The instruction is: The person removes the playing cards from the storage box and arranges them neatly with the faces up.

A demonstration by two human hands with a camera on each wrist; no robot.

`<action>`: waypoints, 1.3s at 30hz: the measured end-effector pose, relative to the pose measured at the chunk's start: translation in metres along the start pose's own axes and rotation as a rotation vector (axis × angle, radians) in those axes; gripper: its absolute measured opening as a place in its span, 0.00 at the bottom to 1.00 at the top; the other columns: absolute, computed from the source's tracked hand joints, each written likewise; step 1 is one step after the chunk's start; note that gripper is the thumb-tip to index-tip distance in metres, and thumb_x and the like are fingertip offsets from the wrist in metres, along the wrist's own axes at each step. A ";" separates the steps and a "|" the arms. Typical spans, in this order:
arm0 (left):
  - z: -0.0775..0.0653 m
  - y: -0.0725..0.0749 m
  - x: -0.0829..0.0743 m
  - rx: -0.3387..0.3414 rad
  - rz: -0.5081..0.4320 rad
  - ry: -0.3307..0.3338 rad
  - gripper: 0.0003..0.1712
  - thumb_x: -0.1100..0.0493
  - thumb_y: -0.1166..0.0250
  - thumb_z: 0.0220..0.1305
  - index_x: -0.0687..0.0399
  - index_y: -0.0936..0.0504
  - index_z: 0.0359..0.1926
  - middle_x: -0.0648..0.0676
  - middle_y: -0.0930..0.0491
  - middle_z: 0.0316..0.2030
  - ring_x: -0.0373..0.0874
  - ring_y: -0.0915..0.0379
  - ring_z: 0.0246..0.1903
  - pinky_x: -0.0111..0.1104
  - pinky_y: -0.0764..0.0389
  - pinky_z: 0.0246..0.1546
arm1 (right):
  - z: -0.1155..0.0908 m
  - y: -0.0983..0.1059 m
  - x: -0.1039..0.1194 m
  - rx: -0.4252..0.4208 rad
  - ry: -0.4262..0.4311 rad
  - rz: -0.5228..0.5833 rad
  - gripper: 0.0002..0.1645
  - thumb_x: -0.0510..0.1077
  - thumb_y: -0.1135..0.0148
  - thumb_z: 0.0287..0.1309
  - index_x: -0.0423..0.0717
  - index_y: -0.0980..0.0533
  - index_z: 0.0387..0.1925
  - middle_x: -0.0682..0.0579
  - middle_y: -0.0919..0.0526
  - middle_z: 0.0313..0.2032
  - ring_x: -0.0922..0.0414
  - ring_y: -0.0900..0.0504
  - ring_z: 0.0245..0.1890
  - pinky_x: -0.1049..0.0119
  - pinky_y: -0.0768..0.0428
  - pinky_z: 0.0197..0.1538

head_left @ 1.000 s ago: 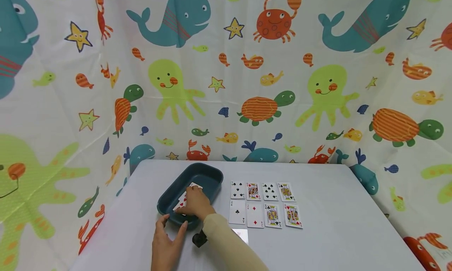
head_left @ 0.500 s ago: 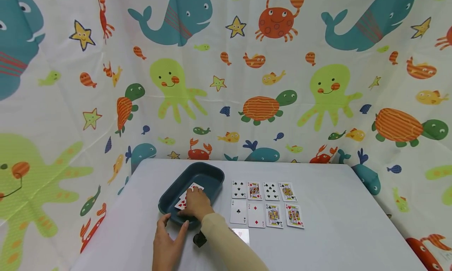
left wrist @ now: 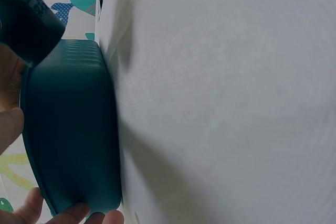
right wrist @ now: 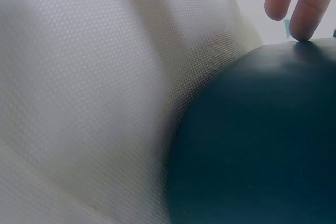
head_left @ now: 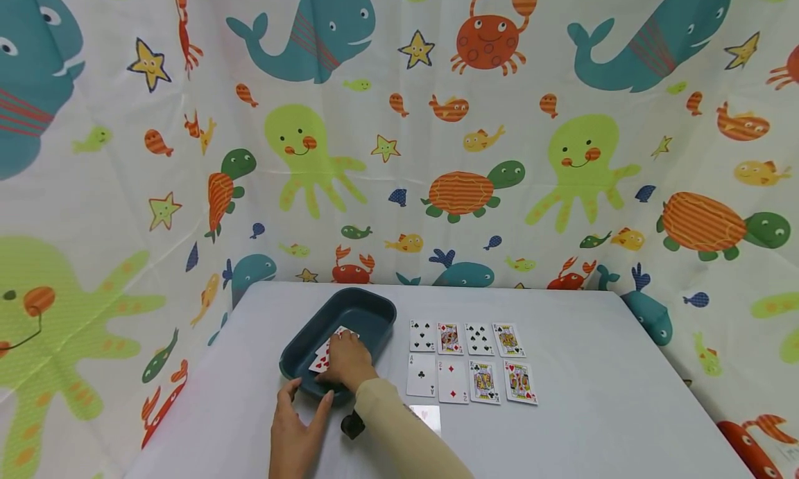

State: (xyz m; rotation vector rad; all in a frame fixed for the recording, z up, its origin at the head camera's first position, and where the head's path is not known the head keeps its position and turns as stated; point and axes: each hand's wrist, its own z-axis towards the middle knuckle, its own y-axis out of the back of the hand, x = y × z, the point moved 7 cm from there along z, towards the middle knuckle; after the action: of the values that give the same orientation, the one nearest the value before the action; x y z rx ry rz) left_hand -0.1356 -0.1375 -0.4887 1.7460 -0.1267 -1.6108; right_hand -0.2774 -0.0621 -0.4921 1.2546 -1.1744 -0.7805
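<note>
A dark teal tray (head_left: 374,297) stands at the left of the white table, with several playing cards (head_left: 321,360) fanned inside it; red hearts show on them. My right hand (head_left: 347,360) reaches into the tray and touches the cards. Its fingertips are hidden, so whether it pinches one I cannot tell. At the near end, my left hand (head_left: 295,427) holds the tray between thumb and fingers. In the left wrist view, left fingertips (left wrist: 73,212) rest against the tray's outer wall (left wrist: 73,129). The right wrist view shows the tray's outside (right wrist: 262,140) with fingers just above it.
Right of the tray lie face-up playing cards in two rows, including a king (head_left: 484,380) and a two of diamonds (head_left: 452,380). Another card (head_left: 427,418) lies nearer, partly behind my right sleeve. A sea-animal curtain (head_left: 399,243) bounds the table's back and sides.
Both hands stay nearly still at the tray. My right hand shifts very slightly over the cards. The head view moves a little.
</note>
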 end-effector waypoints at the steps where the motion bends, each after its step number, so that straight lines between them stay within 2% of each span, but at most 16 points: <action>1: 0.000 0.000 0.000 -0.001 0.000 0.000 0.45 0.47 0.29 0.66 0.69 0.42 0.70 0.77 0.37 0.68 0.72 0.40 0.69 0.66 0.34 0.64 | 0.000 0.000 0.000 -0.001 -0.001 0.001 0.50 0.67 0.18 0.39 0.48 0.25 0.61 0.50 0.21 0.56 0.54 0.22 0.54 0.62 0.21 0.63; 7: 0.000 0.001 -0.001 -0.010 -0.003 -0.008 0.45 0.46 0.29 0.66 0.68 0.41 0.69 0.77 0.36 0.68 0.71 0.39 0.68 0.66 0.33 0.64 | -0.002 0.004 -0.001 -0.014 0.003 0.033 0.52 0.67 0.16 0.36 0.49 0.25 0.61 0.50 0.22 0.54 0.55 0.23 0.51 0.62 0.20 0.61; 13: -0.001 0.000 0.000 -0.007 -0.001 -0.007 0.46 0.46 0.28 0.65 0.69 0.41 0.69 0.77 0.36 0.67 0.71 0.39 0.68 0.65 0.35 0.66 | -0.005 0.008 -0.002 -0.055 0.059 0.108 0.51 0.67 0.16 0.35 0.50 0.24 0.60 0.50 0.24 0.52 0.56 0.25 0.46 0.64 0.18 0.55; 20: 0.000 -0.001 0.002 -0.005 0.015 0.004 0.47 0.45 0.29 0.65 0.69 0.41 0.69 0.77 0.36 0.68 0.72 0.39 0.68 0.65 0.34 0.65 | -0.010 0.016 -0.007 -0.081 0.119 0.309 0.48 0.67 0.18 0.40 0.49 0.24 0.60 0.52 0.24 0.52 0.58 0.27 0.47 0.63 0.18 0.56; 27: 0.002 -0.002 0.004 0.011 0.023 0.042 0.47 0.45 0.30 0.66 0.69 0.43 0.70 0.77 0.38 0.69 0.72 0.41 0.69 0.65 0.35 0.66 | -0.015 0.027 -0.013 -0.095 0.132 0.579 0.46 0.65 0.18 0.42 0.46 0.22 0.60 0.52 0.23 0.50 0.61 0.28 0.43 0.68 0.20 0.50; 33: 0.000 0.000 0.002 -0.004 0.007 0.024 0.47 0.44 0.29 0.65 0.68 0.41 0.69 0.78 0.36 0.68 0.72 0.40 0.68 0.65 0.37 0.67 | -0.026 0.035 -0.024 -0.095 0.086 0.772 0.46 0.65 0.20 0.45 0.48 0.23 0.62 0.51 0.23 0.56 0.59 0.27 0.48 0.62 0.18 0.54; 39: 0.000 0.000 0.002 -0.010 0.015 0.024 0.46 0.44 0.30 0.66 0.68 0.41 0.69 0.78 0.36 0.68 0.73 0.39 0.68 0.66 0.35 0.65 | -0.036 0.045 -0.035 -0.114 0.080 0.912 0.43 0.63 0.20 0.47 0.49 0.22 0.62 0.52 0.23 0.56 0.56 0.25 0.52 0.57 0.19 0.56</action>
State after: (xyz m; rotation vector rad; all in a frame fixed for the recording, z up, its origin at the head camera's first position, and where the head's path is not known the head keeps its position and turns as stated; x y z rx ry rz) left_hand -0.1350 -0.1380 -0.4902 1.7518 -0.1198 -1.5769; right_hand -0.2592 -0.0099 -0.4536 0.5317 -1.4292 -0.1076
